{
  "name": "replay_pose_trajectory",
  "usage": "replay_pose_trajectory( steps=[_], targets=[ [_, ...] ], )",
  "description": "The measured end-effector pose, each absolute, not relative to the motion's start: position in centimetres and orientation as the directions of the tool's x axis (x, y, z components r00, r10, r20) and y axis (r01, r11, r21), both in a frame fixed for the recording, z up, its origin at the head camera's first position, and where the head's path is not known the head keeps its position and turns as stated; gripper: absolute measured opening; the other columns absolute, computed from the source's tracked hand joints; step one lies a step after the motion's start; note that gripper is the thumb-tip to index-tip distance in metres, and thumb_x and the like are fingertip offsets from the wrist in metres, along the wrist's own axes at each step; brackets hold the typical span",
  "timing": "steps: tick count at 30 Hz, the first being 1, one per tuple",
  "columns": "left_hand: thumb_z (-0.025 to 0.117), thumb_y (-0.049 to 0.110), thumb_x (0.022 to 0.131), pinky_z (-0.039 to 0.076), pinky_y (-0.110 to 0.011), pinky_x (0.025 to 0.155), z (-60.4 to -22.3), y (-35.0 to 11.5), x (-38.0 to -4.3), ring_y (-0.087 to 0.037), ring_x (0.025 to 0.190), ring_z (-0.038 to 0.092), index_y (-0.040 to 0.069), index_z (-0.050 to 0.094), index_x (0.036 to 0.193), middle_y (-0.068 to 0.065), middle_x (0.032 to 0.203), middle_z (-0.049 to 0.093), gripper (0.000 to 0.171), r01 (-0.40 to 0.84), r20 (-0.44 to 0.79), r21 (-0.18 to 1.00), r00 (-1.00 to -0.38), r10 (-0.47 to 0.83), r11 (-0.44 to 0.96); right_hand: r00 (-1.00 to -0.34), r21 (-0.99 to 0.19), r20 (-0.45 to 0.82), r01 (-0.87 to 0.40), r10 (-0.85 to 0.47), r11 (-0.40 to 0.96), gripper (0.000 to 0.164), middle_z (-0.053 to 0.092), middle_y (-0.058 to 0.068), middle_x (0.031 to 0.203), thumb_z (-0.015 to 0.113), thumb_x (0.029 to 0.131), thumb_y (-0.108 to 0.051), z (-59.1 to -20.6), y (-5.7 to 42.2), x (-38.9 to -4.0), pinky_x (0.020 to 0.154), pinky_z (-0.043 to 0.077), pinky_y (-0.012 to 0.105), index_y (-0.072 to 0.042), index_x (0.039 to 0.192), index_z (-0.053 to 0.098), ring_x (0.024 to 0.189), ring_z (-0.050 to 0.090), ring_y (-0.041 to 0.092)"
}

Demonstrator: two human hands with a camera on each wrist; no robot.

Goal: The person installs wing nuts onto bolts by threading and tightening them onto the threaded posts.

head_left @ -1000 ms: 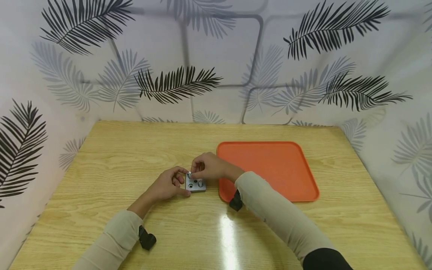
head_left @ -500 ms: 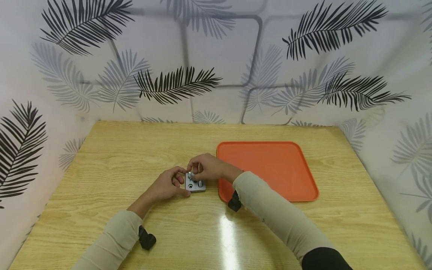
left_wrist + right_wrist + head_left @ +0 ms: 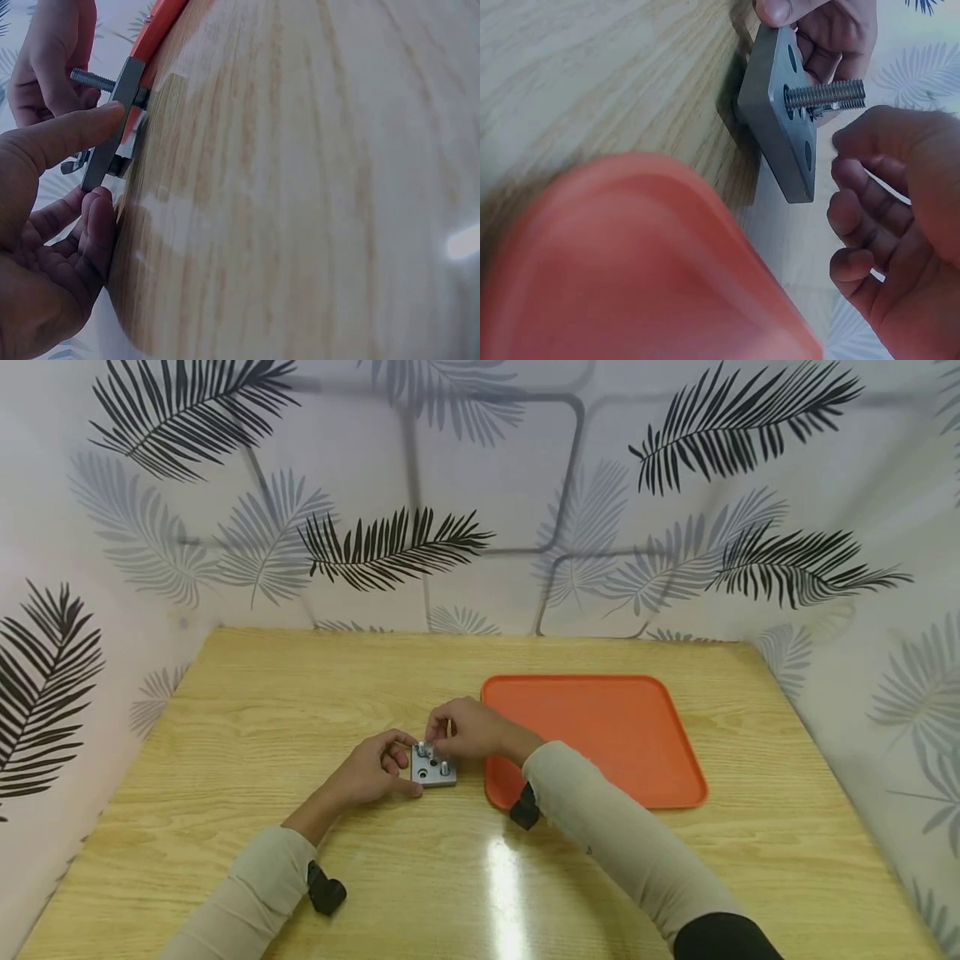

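Observation:
A grey metal plate (image 3: pixel 433 777) with round holes sits slightly raised above the table on bolt heads (image 3: pixel 141 97). My left hand (image 3: pixel 372 768) holds it by the edges, thumb on the near side and fingers at the far side. One bare threaded bolt (image 3: pixel 829 94) stands up from the plate. On another bolt, at the far left corner, is a wing nut (image 3: pixel 73 164). Beside that corner hovers my right hand (image 3: pixel 468 729), its fingers loosely bent. The right wrist view shows its fingertips (image 3: pixel 845 171) apart from the bare bolt, which partly hides the wing nut.
An orange-red tray (image 3: pixel 592 803) lies on the wooden table (image 3: pixel 300 693), just right of the plate and partly under the right forearm. Behind the table hangs a leaf-patterned cloth (image 3: pixel 480 485). Each wrist carries a black camera mount (image 3: pixel 326 889).
My right hand moved left over the corner with the wing nut, then drew back slightly to the right. The left hand and plate stay almost still.

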State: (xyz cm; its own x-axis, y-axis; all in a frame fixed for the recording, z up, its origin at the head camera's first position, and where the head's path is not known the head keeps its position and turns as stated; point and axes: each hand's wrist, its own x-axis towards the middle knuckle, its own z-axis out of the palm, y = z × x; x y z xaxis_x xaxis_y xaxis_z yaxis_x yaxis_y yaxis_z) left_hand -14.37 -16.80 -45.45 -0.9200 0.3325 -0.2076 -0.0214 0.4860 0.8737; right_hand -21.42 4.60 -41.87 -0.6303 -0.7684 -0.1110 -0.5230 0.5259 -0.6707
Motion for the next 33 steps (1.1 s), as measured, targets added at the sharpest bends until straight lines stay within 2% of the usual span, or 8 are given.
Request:
replay_pose_trajectory(
  steps=[4,7,11,16,22,25,29,33],
  targets=[
    [0.086,0.017,0.078,0.044,-0.026,0.069,-45.53,-16.92,-14.41,-0.018,0.079,0.049,0.003,0.055,0.128,-0.01,0.1,0.056,0.061,-0.014,-0.207,0.869,-0.918,0.338,0.495,-0.619,-0.676,-0.136,-0.513,-0.773,0.53,0.026,0.065,0.002,0.094,0.068,0.091,-0.009,-41.95,4.39,-21.43,0.066,0.045,0.021,-0.013,0.117,0.069,0.067,0.052,0.009],
    [0.086,0.018,0.078,0.044,-0.026,0.07,-45.67,-16.9,-14.46,-0.018,0.079,0.049,0.003,0.055,0.128,-0.01,0.1,0.056,0.061,-0.011,-0.208,0.867,-0.917,0.341,0.498,-0.599,-0.674,-0.151,-0.519,-0.786,0.526,0.03,0.065,0.001,0.097,0.071,0.092,-0.013,-42.2,4.15,-21.46,0.069,0.046,0.021,-0.015,0.121,0.068,0.071,0.053,0.01],
    [0.086,0.018,0.078,0.043,-0.027,0.069,-45.67,-16.84,-14.49,-0.017,0.08,0.049,0.003,0.054,0.128,-0.009,0.1,0.056,0.062,-0.012,-0.208,0.869,-0.916,0.342,0.495,-0.602,-0.656,-0.145,-0.536,-0.786,0.531,0.022,0.066,0.001,0.095,0.072,0.092,-0.016,-42.29,3.92,-21.45,0.07,0.046,0.021,-0.015,0.114,0.071,0.073,0.054,0.01],
    [0.087,0.017,0.077,0.043,-0.026,0.069,-45.63,-16.9,-14.52,-0.017,0.079,0.049,0.003,0.055,0.129,-0.01,0.099,0.056,0.062,-0.012,-0.206,0.869,-0.917,0.341,0.494,-0.63,-0.623,-0.133,-0.547,-0.765,0.558,0.008,0.067,-0.001,0.087,0.073,0.091,-0.02,-42.27,4.0,-21.41,0.067,0.045,0.02,-0.015,0.097,0.071,0.07,0.054,0.007],
    [0.087,0.017,0.077,0.043,-0.025,0.069,-45.69,-16.97,-14.62,-0.016,0.078,0.049,0.005,0.056,0.128,-0.008,0.098,0.056,0.061,-0.023,-0.215,0.864,-0.92,0.327,0.503,-0.623,-0.655,-0.121,-0.535,-0.773,0.534,0.007,0.068,-0.003,0.081,0.072,0.092,-0.021,-42.3,4.34,-21.39,0.063,0.045,0.019,-0.015,0.089,0.072,0.066,0.053,0.006],
    [0.087,0.016,0.077,0.043,-0.025,0.069,-45.69,-17.0,-14.66,-0.017,0.078,0.049,0.003,0.055,0.128,-0.008,0.098,0.055,0.061,-0.021,-0.212,0.869,-0.918,0.334,0.494,-0.632,-0.688,-0.114,-0.507,-0.767,0.52,0.004,0.065,0.0,0.085,0.068,0.092,-0.013,-42.05,4.37,-21.33,0.062,0.043,0.02,-0.012,0.096,0.069,0.062,0.05,0.007],
    [0.087,0.016,0.077,0.043,-0.025,0.068,-45.64,-16.93,-14.65,-0.017,0.078,0.049,0.001,0.055,0.128,-0.009,0.098,0.055,0.062,-0.012,-0.202,0.874,-0.918,0.342,0.485,-0.635,-0.695,-0.116,-0.497,-0.764,0.519,0.025,0.06,0.005,0.098,0.065,0.09,-0.004,-41.58,4.14,-21.25,0.063,0.042,0.021,-0.009,0.114,0.062,0.063,0.048,0.01],
    [0.086,0.016,0.078,0.043,-0.025,0.069,-45.56,-16.84,-14.51,-0.017,0.079,0.048,0.001,0.055,0.128,-0.009,0.099,0.055,0.062,-0.005,-0.199,0.871,-0.918,0.344,0.492,-0.593,-0.685,-0.159,-0.51,-0.79,0.521,0.039,0.062,0.008,0.107,0.064,0.091,-0.003,-41.46,3.82,-21.18,0.066,0.045,0.02,-0.012,0.129,0.062,0.067,0.052,0.011]
  ],
)
